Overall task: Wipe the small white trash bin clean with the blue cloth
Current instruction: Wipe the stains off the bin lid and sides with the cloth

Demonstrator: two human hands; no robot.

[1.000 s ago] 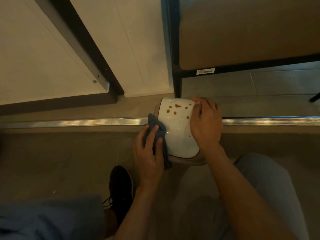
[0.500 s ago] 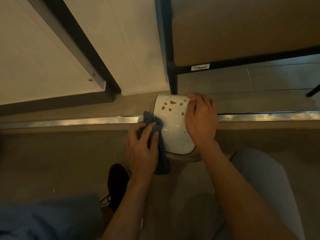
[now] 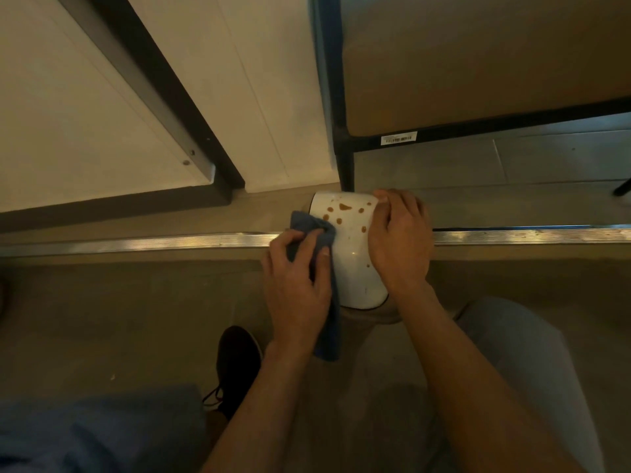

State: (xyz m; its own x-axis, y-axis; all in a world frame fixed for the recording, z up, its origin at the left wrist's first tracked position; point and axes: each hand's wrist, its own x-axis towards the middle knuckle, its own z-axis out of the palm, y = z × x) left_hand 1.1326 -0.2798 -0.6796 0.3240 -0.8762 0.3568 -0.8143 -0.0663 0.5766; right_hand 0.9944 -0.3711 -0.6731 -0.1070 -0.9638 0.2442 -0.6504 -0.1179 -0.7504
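head view: the bin sits on the floor across a metal strip, between the two hands, its white top dotted with brown spots. likely risk: the cloth smears the spots rather than lifting them, or the light bin slides if the bracing hand slackens. the left hand lies palm down, fingers closed on the bunched cloth, pressed to the bin's left edge. the right hand is cupped over the bin's right side, fingers curled at its far rim, gripping it.
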